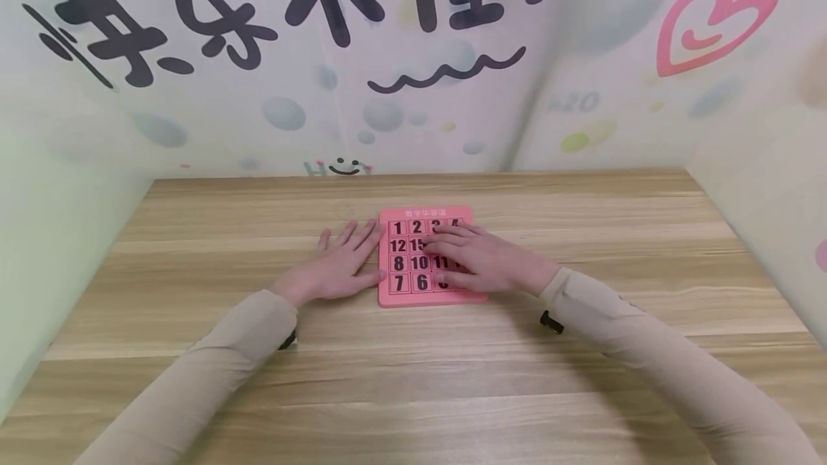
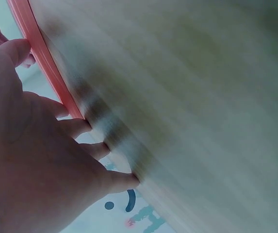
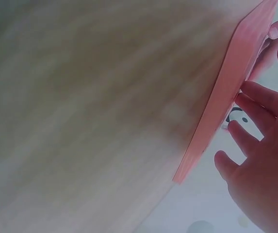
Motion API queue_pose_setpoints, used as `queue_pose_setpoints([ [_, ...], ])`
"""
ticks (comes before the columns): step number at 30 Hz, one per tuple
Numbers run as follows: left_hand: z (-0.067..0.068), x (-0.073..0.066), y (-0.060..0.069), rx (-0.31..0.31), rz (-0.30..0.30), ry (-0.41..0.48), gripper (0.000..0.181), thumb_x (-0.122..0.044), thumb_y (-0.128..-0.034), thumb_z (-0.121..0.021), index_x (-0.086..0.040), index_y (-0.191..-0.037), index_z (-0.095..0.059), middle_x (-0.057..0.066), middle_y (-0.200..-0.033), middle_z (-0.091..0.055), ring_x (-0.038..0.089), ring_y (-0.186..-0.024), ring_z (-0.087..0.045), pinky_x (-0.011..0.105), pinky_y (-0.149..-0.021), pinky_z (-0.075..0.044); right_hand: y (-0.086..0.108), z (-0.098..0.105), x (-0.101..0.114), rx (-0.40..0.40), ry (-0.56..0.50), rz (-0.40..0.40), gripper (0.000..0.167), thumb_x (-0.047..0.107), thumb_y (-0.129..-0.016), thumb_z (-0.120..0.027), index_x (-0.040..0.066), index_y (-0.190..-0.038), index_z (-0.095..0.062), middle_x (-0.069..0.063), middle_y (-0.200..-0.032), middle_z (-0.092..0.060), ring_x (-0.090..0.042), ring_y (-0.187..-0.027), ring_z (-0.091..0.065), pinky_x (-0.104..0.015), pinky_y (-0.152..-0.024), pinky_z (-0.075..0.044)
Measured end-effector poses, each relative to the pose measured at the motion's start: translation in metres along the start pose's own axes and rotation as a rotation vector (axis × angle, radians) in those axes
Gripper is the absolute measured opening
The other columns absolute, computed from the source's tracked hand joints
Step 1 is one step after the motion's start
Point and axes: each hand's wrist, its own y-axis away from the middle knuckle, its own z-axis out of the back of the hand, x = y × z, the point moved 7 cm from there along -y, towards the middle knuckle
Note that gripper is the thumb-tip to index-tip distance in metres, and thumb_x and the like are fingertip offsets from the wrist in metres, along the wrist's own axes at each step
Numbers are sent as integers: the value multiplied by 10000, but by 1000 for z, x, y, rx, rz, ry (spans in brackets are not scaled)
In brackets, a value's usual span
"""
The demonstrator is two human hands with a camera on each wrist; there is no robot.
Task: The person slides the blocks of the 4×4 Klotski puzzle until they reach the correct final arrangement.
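A pink sliding number puzzle lies flat on the wooden table, its black-numbered tiles facing up. My left hand rests beside it with fingers spread, and the thumb and index finger touch its left edge. In the left wrist view, the other fingertips of that hand meet the tabletop. Over the right part of the puzzle reaches my right hand, its index finger on the tiles near 15. Several tiles on the right are hidden under this hand. In the right wrist view, its fingers look extended and loosely apart above the pink frame.
The wood-grain table runs back to a printed wall with large dark characters and a pink heart. Pale side walls border the table on both sides. A small black piece shows under the right sleeve's cuff.
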Motion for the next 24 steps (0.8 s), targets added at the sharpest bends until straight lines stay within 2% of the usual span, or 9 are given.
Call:
queue_pose_setpoints([
  [14, 0, 0, 1, -6, -4, 9, 799, -540, -981, -408, -127, -1561, -46, 90, -1612, 18, 359, -1446, 61, 629, -1093, 77, 3, 10, 1, -71, 4, 48, 488, 377, -1017, -449, 90, -1409, -495, -88, -1486, -417, -317, -1404, -279, -515, -1148, -141],
  [24, 1, -1, 2, -10, -2, 9, 799, -537, -982, -413, -127, -1561, -46, 88, -1611, 20, 360, -1446, 59, 628, -1092, 79, 22, 10, -10, -72, -23, -4, 520, 389, -1006, -484, 85, -1428, -470, -107, -1481, -419, -316, -1395, -297, -528, -1141, -154],
])
